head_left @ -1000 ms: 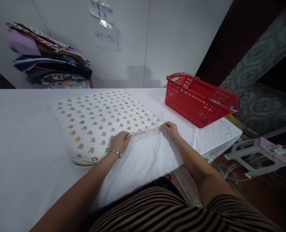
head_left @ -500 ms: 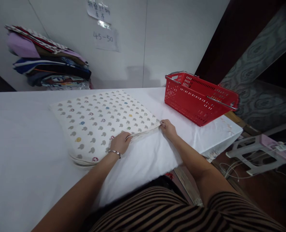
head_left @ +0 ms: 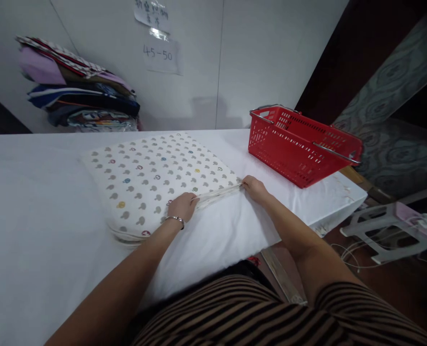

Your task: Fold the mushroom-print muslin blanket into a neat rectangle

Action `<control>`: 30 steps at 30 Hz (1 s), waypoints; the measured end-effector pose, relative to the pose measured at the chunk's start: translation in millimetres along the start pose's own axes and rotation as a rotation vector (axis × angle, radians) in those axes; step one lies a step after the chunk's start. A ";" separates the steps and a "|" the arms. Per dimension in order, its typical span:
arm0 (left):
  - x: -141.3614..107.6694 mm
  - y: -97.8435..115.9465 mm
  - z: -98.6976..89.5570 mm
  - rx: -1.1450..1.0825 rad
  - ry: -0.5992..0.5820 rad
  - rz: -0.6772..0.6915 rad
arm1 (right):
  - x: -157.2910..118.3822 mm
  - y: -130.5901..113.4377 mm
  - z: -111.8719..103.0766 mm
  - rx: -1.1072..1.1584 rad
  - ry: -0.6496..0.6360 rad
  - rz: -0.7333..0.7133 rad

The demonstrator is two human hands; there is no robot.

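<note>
your left hand (head_left: 183,206) and your right hand (head_left: 255,189) are both on the folded cloth (head_left: 155,175), which lies flat on the white-covered table (head_left: 36,216), left of the red basket (head_left: 296,149) and reaching nearer to you than it does. the folded cloth is off-white, printed with rows of grey mushroom-like shapes and a few in red, blue, yellow and green; several layers show along the edge facing you.

your right hand is the one closer to the red basket — its thumb and fingers are pinched together on the near corner of the folded cloth. your left hand, farther left of the red basket, lies back-up over the near edge with its fingers closed on the layers, though its fingertips are partly hidden. the edge runs fairly straight between your two grips. a bracelet (head_left: 175,219) circles your left wrist.

well to the left of the red basket, against the wall (head_left: 199,72), is a stack of folded fabrics (head_left: 87,96). above and left of the red basket, a paper sign (head_left: 162,55) reads 45-50. to its right and lower down — beyond the table's end — stands a plastic stool (head_left: 389,226), with white cables (head_left: 350,257) near its legs.
</note>
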State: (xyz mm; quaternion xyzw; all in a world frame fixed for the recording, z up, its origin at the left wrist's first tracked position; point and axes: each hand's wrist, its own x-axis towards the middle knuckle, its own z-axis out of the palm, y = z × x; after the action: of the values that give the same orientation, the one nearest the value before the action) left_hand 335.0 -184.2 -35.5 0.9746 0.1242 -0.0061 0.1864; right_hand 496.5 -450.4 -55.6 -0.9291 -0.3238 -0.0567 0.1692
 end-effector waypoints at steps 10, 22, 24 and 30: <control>7.8 -5.0 1.2 -0.049 -0.011 -0.042 | -11.2 -20.1 8.4 -0.051 0.191 -0.235; 6.5 -3.7 -0.3 -0.045 -0.010 -0.045 | -2.2 -26.4 16.5 -0.134 0.101 -0.366; 6.8 -4.3 0.4 -0.044 -0.006 -0.039 | -2.0 -24.2 16.8 -0.113 0.092 -0.387; 5.7 -4.7 2.1 -0.026 0.009 -0.024 | -9.4 -17.2 12.3 -0.014 0.115 -0.408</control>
State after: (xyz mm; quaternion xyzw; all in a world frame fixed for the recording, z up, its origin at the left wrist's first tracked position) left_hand 339.4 -179.3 -39.5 0.9705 0.1369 -0.0026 0.1986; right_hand 478.4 -438.9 -64.4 -0.8406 -0.4948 -0.1448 0.1661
